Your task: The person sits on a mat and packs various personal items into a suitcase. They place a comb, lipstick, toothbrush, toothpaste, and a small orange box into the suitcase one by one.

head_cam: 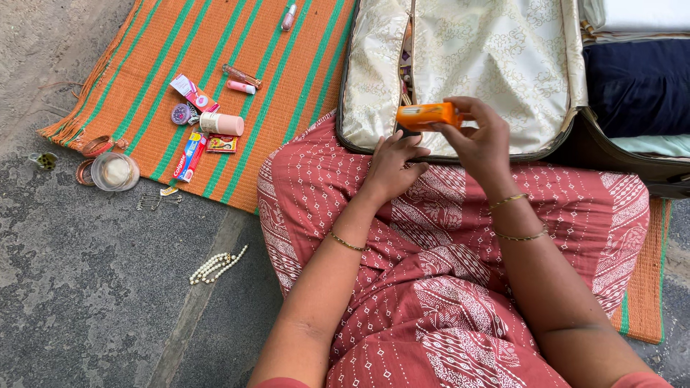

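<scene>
1. Sitting low in the frame, a lap in red patterned cloth (445, 287) fills the bottom centre, both forearms reaching up from it.
2. Left hand (392, 167) rests at frame centre on the cloth by the suitcase edge, fingers loosely curled over a dark object, mostly hidden; cannot tell if it grips.
3. Right hand (485, 140) just right of it, raised, pinching a small orange box (428, 116) by its right end; box lies level over the suitcase rim.
4. Open suitcase (381, 86) upper centre, cream floral lining (496, 57), folded dark blue clothing (636, 86) at upper right.
5. White bead string (218, 264) on the grey floor (86, 302), lower left.
6. Orange and green striped mat (287, 86) upper left holds a toothpaste tube (190, 155), pink cylinder (222, 123), small tubes.
7. Clear round jar (115, 171) and bangles (95, 146) at the mat's left edge.
</scene>
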